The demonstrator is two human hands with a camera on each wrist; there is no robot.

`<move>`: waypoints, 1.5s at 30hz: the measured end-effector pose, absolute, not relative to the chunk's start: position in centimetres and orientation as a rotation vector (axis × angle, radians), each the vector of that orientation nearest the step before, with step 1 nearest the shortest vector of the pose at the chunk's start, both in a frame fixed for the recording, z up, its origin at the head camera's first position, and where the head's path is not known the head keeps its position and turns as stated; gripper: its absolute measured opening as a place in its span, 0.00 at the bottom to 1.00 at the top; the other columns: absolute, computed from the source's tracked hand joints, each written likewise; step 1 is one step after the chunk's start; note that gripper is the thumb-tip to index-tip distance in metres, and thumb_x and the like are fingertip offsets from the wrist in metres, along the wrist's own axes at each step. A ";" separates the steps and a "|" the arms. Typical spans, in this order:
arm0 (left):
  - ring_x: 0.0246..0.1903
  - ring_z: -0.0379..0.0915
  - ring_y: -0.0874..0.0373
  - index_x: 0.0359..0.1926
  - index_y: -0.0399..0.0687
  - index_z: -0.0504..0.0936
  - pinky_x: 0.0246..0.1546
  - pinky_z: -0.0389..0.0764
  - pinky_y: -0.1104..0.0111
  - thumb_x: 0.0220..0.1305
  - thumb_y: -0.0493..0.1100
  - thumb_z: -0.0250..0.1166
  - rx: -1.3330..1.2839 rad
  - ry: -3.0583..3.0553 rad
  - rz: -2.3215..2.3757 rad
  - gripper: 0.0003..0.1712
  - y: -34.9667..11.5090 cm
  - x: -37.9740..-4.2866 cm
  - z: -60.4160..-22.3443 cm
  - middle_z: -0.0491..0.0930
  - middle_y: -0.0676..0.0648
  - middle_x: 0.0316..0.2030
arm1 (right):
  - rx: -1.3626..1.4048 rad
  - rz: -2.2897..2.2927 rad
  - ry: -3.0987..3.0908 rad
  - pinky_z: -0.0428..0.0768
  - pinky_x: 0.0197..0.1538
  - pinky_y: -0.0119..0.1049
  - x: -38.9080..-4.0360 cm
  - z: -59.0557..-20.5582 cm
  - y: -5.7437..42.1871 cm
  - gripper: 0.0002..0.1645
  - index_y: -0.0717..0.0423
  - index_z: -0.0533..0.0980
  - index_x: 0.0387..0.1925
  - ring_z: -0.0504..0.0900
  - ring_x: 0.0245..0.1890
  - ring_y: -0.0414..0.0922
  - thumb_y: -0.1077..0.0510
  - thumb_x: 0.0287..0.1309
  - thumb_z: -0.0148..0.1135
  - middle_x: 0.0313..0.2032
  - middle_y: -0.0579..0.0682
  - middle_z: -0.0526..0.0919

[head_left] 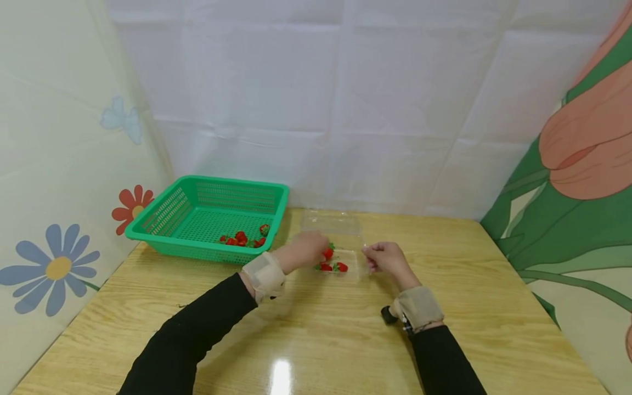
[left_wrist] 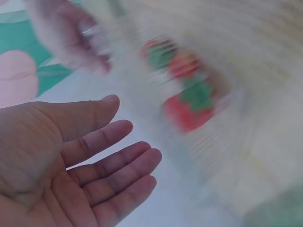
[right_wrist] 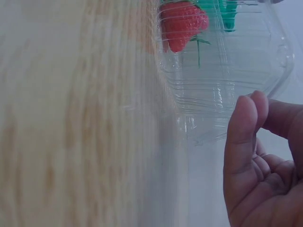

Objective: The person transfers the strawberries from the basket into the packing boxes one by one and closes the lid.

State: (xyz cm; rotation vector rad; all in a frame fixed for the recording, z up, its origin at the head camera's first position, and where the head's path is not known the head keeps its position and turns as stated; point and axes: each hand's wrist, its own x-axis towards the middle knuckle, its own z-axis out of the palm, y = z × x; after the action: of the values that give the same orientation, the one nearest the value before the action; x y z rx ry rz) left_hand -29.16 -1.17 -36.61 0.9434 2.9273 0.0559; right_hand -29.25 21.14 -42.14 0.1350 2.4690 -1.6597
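A clear plastic clamshell box (head_left: 353,262) lies on the table with its lid (head_left: 331,224) folded back. Several strawberries (head_left: 340,267) sit at its left side. My left hand (head_left: 307,248) is over that side; in the left wrist view its fingers (left_wrist: 118,168) are spread loosely with nothing between them, apart from a blurred strawberry (left_wrist: 188,111). At the opposite side, my right hand (head_left: 387,258) pinches the box's rim between thumb and fingertips. Through the clear wall, the right wrist view shows a red strawberry (right_wrist: 182,26) inside.
A green plastic basket (head_left: 207,184) stands at the back left, with several strawberries (head_left: 240,237) in its near right corner. Behind the wooden table (head_left: 316,334) hangs a white sheet (head_left: 316,99). Flower-printed cloths (head_left: 582,164) border both sides.
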 end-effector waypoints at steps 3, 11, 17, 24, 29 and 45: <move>0.35 0.77 0.54 0.38 0.41 0.80 0.33 0.78 0.66 0.61 0.42 0.63 0.950 2.952 0.155 0.08 -2.4 -28.5 -34.6 0.81 0.47 0.36 | 0.138 -1.656 2.462 0.79 0.27 0.36 -29.3 -42.1 21.1 0.19 0.72 0.74 0.40 0.75 0.18 0.39 0.56 0.63 0.56 0.20 0.49 0.75; 0.42 0.78 0.50 0.47 0.40 0.80 0.41 0.79 0.61 0.61 0.42 0.64 0.881 3.118 0.277 0.15 -8.3 -28.0 -30.7 0.81 0.42 0.45 | 0.124 -1.667 2.463 0.79 0.27 0.35 -29.3 -42.1 21.0 0.19 0.72 0.74 0.40 0.75 0.18 0.39 0.55 0.63 0.57 0.21 0.50 0.75; 0.39 0.79 0.49 0.47 0.39 0.80 0.38 0.79 0.59 0.60 0.44 0.64 0.687 3.168 0.251 0.17 -13.0 -28.6 -30.1 0.81 0.41 0.45 | 0.105 -1.670 2.464 0.79 0.26 0.34 -29.2 -42.1 21.2 0.18 0.71 0.74 0.37 0.75 0.18 0.40 0.56 0.63 0.56 0.20 0.50 0.75; 0.26 0.74 0.56 0.38 0.38 0.80 0.31 0.77 0.60 0.56 0.46 0.68 0.429 3.048 0.207 0.14 -17.3 -30.2 -31.1 0.80 0.43 0.34 | 0.128 -1.650 2.476 0.79 0.27 0.35 -29.4 -42.2 21.3 0.19 0.73 0.73 0.41 0.75 0.18 0.39 0.56 0.63 0.56 0.20 0.50 0.75; 0.18 0.60 0.60 0.20 0.44 0.74 0.23 0.66 0.66 0.56 0.44 0.68 0.300 2.893 0.180 0.14 -19.4 -31.5 -32.5 0.66 0.51 0.17 | 0.129 -1.644 2.482 0.79 0.26 0.35 -29.4 -42.2 21.3 0.19 0.73 0.73 0.41 0.75 0.18 0.39 0.56 0.63 0.56 0.20 0.50 0.75; 0.36 0.67 0.49 0.55 0.25 0.69 0.35 0.66 0.60 0.65 0.42 0.54 0.257 2.681 0.064 0.25 -21.1 -32.8 -34.3 0.72 0.29 0.52 | 0.150 -1.663 2.482 0.78 0.25 0.34 -29.3 -42.2 21.1 0.19 0.73 0.74 0.40 0.73 0.17 0.39 0.56 0.63 0.56 0.20 0.50 0.75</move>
State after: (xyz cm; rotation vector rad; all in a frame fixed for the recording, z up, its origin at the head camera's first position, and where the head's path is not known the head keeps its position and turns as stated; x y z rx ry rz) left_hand -32.78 -21.15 -34.30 0.2571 2.6809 0.0637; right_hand -29.34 21.15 -42.19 0.1495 2.4824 -1.6630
